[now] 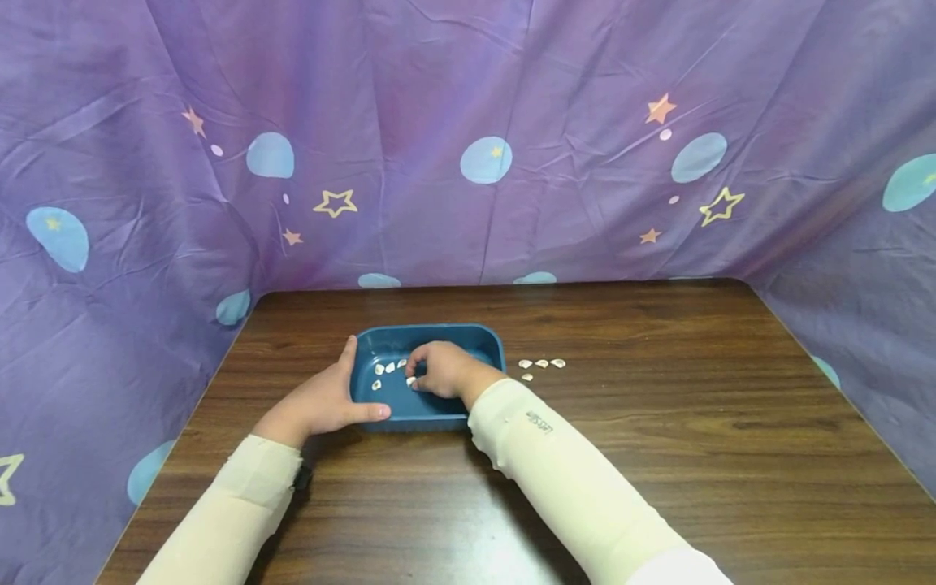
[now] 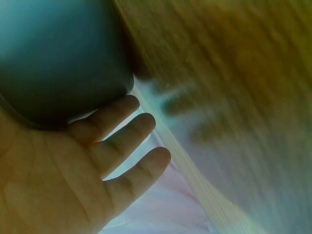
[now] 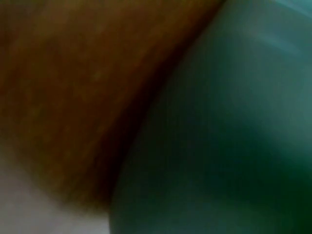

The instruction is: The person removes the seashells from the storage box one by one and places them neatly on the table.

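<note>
**Two cream sleeves [image 1: 570, 471] reach over a blue tray [image 1: 409, 423] and nine pale pieces**

Nearest are the sleeves, one on each forearm, of smooth, close-fitting cloth; the right one carries a short line of dark lettering. The largest thing is the purple curtain [image 1: 409, 81] rising at the far side, left and right, its thin cloth creased and printed with four solid orange stars, some outlined ones and blue rounded spots. Next comes the table [image 1: 658, 455], its glossy dark-brown surface streaked with wood grain, its far corners rounded. One tray sits on it, left of the middle: a shallow, smooth rectangle with rounded corners, apparently plastic.

The left hand [image 1: 325, 402] spreads round the tray's left end, thumb straight along the near rim, fingers extended against the outside. The right hand [image 1: 442, 372] is inside the tray, thumb and fingers curled to pinch one small shell-like piece [image 1: 411, 382].

Smallest are the remaining eight pieces, whitish, roughly oval and unevenly edged. Four pieces [image 1: 377, 385] lie in the tray's left part: three in a far row, one nearer. Four more [image 1: 542, 363] lie on the table, right of the tray, likewise three far and one near.
</note>
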The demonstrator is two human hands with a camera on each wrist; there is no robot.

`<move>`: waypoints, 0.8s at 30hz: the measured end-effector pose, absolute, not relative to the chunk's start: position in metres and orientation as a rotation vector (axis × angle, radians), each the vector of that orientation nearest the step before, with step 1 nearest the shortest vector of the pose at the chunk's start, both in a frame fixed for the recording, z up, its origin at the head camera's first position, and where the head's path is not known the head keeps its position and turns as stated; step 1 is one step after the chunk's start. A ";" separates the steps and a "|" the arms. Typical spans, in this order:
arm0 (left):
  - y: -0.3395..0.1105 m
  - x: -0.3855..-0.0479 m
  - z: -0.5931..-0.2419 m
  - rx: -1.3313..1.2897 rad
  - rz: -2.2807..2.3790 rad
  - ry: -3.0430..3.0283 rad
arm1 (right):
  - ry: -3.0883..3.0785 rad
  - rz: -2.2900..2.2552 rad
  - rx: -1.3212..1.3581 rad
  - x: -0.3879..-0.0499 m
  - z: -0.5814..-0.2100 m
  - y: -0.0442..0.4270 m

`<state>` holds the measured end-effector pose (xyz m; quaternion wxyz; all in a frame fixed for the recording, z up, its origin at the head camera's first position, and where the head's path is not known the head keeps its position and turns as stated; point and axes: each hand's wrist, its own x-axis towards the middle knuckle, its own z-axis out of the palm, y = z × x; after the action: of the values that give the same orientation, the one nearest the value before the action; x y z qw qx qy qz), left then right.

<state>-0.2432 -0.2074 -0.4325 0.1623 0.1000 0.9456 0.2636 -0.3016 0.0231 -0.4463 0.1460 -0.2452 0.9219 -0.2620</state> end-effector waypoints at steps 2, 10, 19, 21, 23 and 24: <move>-0.207 -0.243 -0.432 0.283 0.751 2.700 | 2.661 -0.744 -0.706 -0.302 -0.447 0.023; -0.206 -0.241 -0.429 0.277 0.758 2.694 | 2.684 -0.700 -0.693 -0.302 -0.446 0.023; -0.205 -0.240 -0.428 0.268 0.752 2.688 | 2.658 -0.756 -0.689 -0.302 -0.446 0.024; -0.205 -0.240 -0.429 0.268 0.751 2.690 | 2.657 -0.744 -0.702 -0.302 -0.446 0.024; -0.206 -0.241 -0.429 0.269 0.751 2.693 | 2.659 -0.731 -0.706 -0.302 -0.446 0.024; -0.206 -0.241 -0.429 0.270 0.753 2.694 | 2.660 -0.728 -0.705 -0.302 -0.446 0.024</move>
<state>-0.2406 -0.2056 -0.4294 0.1649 0.0948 0.9455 0.2643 -0.3024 0.0240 -0.4460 0.1470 -0.2450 0.9243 -0.2530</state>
